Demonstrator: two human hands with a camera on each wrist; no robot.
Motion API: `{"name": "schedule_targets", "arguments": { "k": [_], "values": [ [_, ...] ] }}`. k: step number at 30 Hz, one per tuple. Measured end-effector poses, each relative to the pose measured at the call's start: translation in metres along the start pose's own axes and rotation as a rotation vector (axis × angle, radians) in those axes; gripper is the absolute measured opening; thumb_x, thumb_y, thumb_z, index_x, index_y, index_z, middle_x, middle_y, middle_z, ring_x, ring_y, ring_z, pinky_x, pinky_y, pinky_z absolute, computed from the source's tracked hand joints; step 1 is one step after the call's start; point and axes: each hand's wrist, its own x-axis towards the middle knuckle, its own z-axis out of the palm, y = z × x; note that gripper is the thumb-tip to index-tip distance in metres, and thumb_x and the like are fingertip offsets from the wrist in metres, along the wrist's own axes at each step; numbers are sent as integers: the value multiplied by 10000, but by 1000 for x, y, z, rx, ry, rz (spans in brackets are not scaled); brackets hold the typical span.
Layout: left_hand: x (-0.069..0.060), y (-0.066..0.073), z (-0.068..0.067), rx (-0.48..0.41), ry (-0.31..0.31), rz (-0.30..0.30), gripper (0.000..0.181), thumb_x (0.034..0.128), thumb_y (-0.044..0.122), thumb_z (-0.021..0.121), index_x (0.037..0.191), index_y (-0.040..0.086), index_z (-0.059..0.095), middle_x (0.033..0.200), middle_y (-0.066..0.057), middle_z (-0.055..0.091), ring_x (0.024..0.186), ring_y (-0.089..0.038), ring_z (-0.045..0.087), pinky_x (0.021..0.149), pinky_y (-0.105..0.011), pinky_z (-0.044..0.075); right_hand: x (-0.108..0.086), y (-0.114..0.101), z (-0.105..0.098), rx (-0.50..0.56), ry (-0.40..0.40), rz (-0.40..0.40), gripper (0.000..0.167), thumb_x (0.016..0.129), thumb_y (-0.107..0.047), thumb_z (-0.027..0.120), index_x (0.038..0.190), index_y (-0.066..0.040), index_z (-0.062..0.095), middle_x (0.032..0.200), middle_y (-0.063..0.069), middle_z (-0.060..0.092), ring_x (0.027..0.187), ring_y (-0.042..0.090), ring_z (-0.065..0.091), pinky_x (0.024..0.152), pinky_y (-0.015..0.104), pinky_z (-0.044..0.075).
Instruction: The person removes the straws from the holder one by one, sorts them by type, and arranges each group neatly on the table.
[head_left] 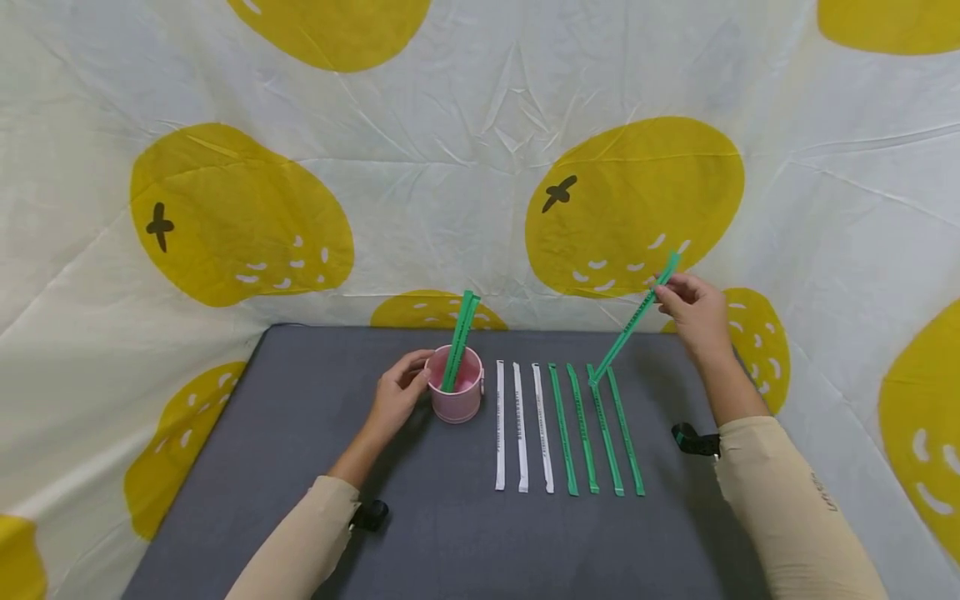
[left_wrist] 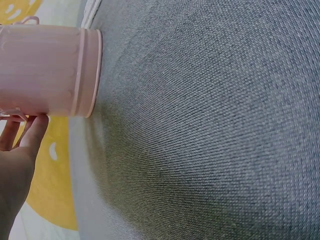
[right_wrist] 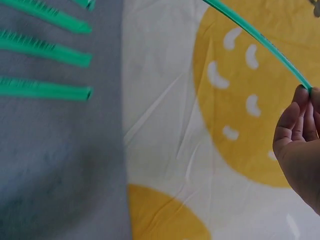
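My left hand [head_left: 397, 390] rests against the left side of a small pink bucket [head_left: 456, 407], thumb and fingers touching it near the rim. Close up, the left wrist view has the bucket [left_wrist: 45, 70] upright, with my fingertips at its side by the handle joint. Two green wrapped straws [head_left: 461, 337] lean in the bucket. My right hand [head_left: 693, 312] pinches another green wrapped straw [head_left: 633, 321] near its upper end, the straw slanting down to the left above the table. Below it, several green wrapped straws [head_left: 582, 429] lie in a row.
Three white wrapped straws [head_left: 519, 429] lie between the bucket and the green ones. A dark grey cloth covers the table [head_left: 465, 533]. Behind the table's far edge hangs a white curtain [head_left: 442, 217] with yellow fruit shapes.
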Motion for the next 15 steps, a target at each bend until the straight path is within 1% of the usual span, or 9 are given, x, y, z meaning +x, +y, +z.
{"name": "schedule_targets", "arguments": {
  "k": [1,2,3,5,7,11,12,13,15],
  "values": [
    [0,0,0,1,2,0,340,1003,40,651,1343,42,650,1274,-245,676,1140,-452,662,830,-178,569,0,4,-4,-31,-6,1,368,1011,-101,653,1296,128,614,898,-206,701,797,-39,659,728,93,542],
    [0,0,0,1,2,-1,342,1003,37,648,1345,38,648,1277,-246,675,1143,-454,660,835,-182,571,-1,9,-7,-60,-14,2,411,1017,-111,647,1323,156,582,910,-187,712,791,-54,653,729,91,541],
    [0,0,-1,1,1,-1,343,1004,38,648,1347,38,647,1279,-245,675,1147,-452,659,838,-183,571,-1,12,-11,-90,-22,10,441,1020,-134,647,1339,160,569,916,-188,710,786,-69,645,726,86,537],
    [1,0,0,-1,-4,-4,350,1006,35,645,1356,29,640,1288,-253,670,1155,-459,656,842,-179,568,-3,18,-18,-158,-31,15,461,1024,-171,649,1352,145,577,942,-156,736,778,-92,639,720,84,535],
    [1,1,0,-4,-8,-9,359,1006,35,644,1365,20,633,1299,-264,663,1166,-469,649,840,-171,565,-5,23,-23,-201,-37,36,473,1020,-212,660,1355,116,599,936,-173,738,783,-100,637,712,87,532],
    [1,1,1,-11,-17,-20,380,1012,22,628,1390,-7,607,1327,-297,639,1187,-501,630,843,-168,560,-12,33,-30,-334,-74,75,497,1018,-309,663,1362,49,632,866,-305,658,775,-129,612,699,79,510],
    [1,1,0,-11,-19,-24,382,1013,20,625,1392,-14,604,1332,-301,635,1192,-503,627,852,-184,568,-13,36,-32,-365,-88,89,512,1017,-339,660,1371,30,633,856,-335,625,776,-133,605,699,74,503],
    [2,2,0,-9,-22,-32,385,1014,10,618,1396,-24,597,1338,-308,629,1197,-509,623,867,-210,577,-14,40,-33,-389,-100,96,519,1016,-355,657,1376,19,633,859,-332,616,773,-136,600,701,75,503],
    [2,8,0,-6,-29,-37,384,1012,0,614,1391,-50,588,1337,-323,621,1197,-523,616,885,-259,589,-16,48,-35,-419,-128,110,537,1015,-382,652,1390,2,628,883,-319,619,770,-141,602,713,95,519]
  ]
}}
